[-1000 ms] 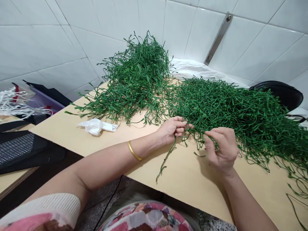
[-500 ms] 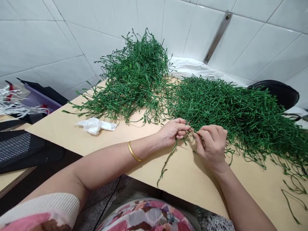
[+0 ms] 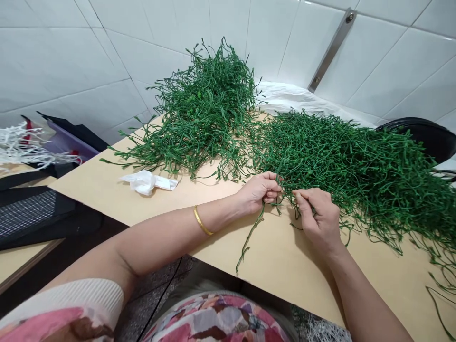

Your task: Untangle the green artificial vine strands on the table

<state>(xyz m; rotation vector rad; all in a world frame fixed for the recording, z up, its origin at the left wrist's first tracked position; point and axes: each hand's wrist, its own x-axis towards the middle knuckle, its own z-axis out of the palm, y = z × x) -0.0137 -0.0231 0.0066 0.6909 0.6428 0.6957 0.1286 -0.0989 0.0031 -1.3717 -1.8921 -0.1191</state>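
My left hand (image 3: 261, 192) is closed around a green plastic stem (image 3: 247, 244), whose long end hangs down over the table toward its front edge. To its right, a small gap away, my right hand (image 3: 318, 216) pinches with thumb and forefinger; thin green strands show by the fingertips, too small to make out fully. Just behind both hands lies a wide heap of green stems (image 3: 342, 161), spreading to the right. A second, taller heap (image 3: 213, 99) of the same stems stands at the back left.
A crumpled white tissue (image 3: 147, 182) lies on the tan table (image 3: 107, 190). White stringy pieces (image 3: 28, 147) and a black mesh item (image 3: 28, 213) are at the far left. A round black object (image 3: 423, 137) stands at the back right, by the tiled wall (image 3: 160, 23).
My right hand has drawn slightly to the right, widening the gap between the hands. My left hand keeps its grip. The whole view has shifted a little.
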